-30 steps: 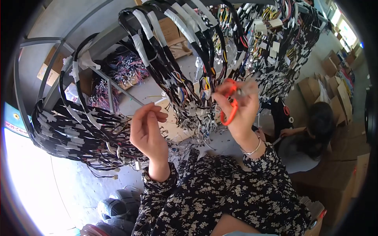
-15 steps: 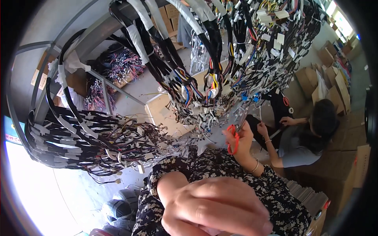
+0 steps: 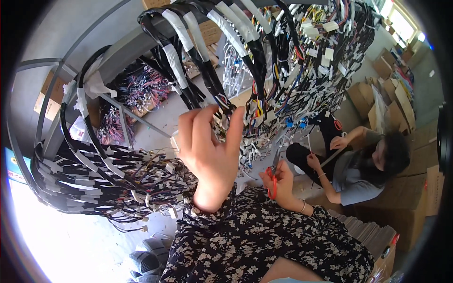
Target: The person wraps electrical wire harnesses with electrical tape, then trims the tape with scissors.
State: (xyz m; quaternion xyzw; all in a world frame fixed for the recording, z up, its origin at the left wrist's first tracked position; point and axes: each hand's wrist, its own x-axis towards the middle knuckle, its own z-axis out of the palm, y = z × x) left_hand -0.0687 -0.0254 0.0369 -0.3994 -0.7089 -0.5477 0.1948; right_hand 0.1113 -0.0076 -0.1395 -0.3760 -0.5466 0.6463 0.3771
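Observation:
My left hand [image 3: 210, 151] is raised close to the camera, fingers spread and curled, reaching up at the black taped wire harnesses [image 3: 207, 61] that hang from a grey metal rack. Its fingertips touch the bundle's loose coloured wire ends [image 3: 236, 111]. Lower down, near my lap, my right hand [image 3: 281, 181] is closed around small red-handled scissors [image 3: 272, 185]. My floral sleeves fill the bottom of the view.
More black harness loops [image 3: 94, 174] hang at the left over the grey rack frame [image 3: 56, 108]. A seated person [image 3: 363, 160] works at the right beside cardboard boxes [image 3: 391, 99]. Coloured wire bundles [image 3: 141, 89] lie behind the rack.
My left hand rose from low and near the camera up to the hanging wire ends. My right hand dropped with the scissors from the bundle to my lap.

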